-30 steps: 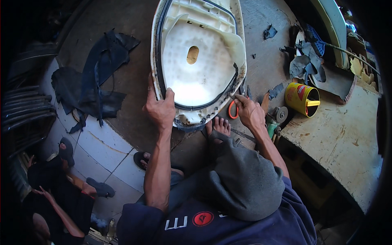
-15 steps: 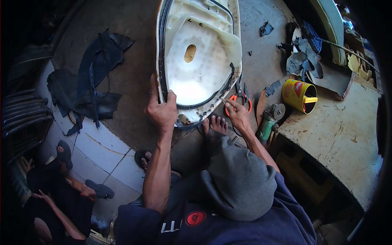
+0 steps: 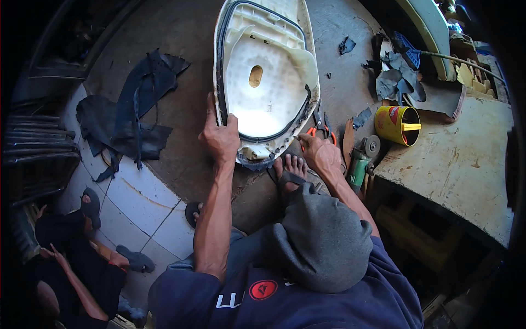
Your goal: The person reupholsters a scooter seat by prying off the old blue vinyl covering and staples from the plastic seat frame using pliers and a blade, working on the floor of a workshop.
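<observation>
A white plastic motorcycle seat base [image 3: 268, 93], underside up, has a black rubber seal [image 3: 221, 71] around its inner rim and an oval hole. Dark scraps of cover cling to its lower right edge. Around its left edge my left hand [image 3: 220, 140] is closed, thumb on the rim. My right hand [image 3: 322, 154] is pinched shut beside the lower right edge; what its fingertips hold is too small to make out. Just beyond that hand lie scissors with orange handles [image 3: 313, 131], partly hidden by it.
A green angle grinder [image 3: 359, 170] and a yellow can [image 3: 386, 125] stand to the right, by a worn board [image 3: 449, 170]. Torn black cover pieces [image 3: 134, 104] lie on the left; more scraps [image 3: 394, 77] lie at far right. Another person's hand [image 3: 57, 255] shows at lower left.
My view has shifted slightly. The seat base has tilted a little and sits lower in view. My left hand keeps its grip; my right hand stays pinched at the lower right edge, turned slightly.
</observation>
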The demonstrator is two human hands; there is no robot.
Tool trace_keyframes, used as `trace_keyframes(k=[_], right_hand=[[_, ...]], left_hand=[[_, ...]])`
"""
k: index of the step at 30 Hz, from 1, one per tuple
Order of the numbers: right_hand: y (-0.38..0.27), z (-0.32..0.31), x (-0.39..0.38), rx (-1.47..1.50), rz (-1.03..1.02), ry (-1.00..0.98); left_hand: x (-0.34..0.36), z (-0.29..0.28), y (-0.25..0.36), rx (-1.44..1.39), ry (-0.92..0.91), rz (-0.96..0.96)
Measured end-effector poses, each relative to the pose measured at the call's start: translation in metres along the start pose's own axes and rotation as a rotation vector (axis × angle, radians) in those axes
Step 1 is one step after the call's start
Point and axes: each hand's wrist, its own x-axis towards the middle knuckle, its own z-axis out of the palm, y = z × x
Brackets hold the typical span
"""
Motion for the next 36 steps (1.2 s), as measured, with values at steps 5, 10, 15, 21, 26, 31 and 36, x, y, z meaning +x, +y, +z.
trace_keyframes(k=[5, 10, 15, 21, 26, 31, 36], right_hand=[[0.01, 0.031, 0.006, 0.178, 0.056, 0.069], [0.014, 0.035, 0.024, 0.531, 0.063, 0.038], [-0.012, 0.001, -0.013, 0.033, 0.064, 0.018], [0.03, 0.049, 0.013, 0.271, 0.015, 0.062], [0.038, 0.051, 0.021, 0.755, -0.013, -0.004], [0.001, 0.004, -0.006, 0.062, -0.06, -0.023], [-0.014, 0.008, -0.006, -0.003, 0.036, -0.082]], left_hand=[[-0.001, 0.004, -0.002, -0.001, -0.01, 0.039], [0.018, 0.003, -0.013, -0.039, -0.045, -0.037], [0.004, -0.005, -0.008, -0.002, 0.033, 0.083], [0.006, 0.0, -0.004, -0.011, 0.013, 0.022], [0.02, 0.005, -0.018, -0.059, 0.022, 0.037], [0.008, 0.003, -0.011, -0.033, 0.05, 0.053], [-0.004, 0.002, 0.012, 0.089, -0.032, -0.013]])
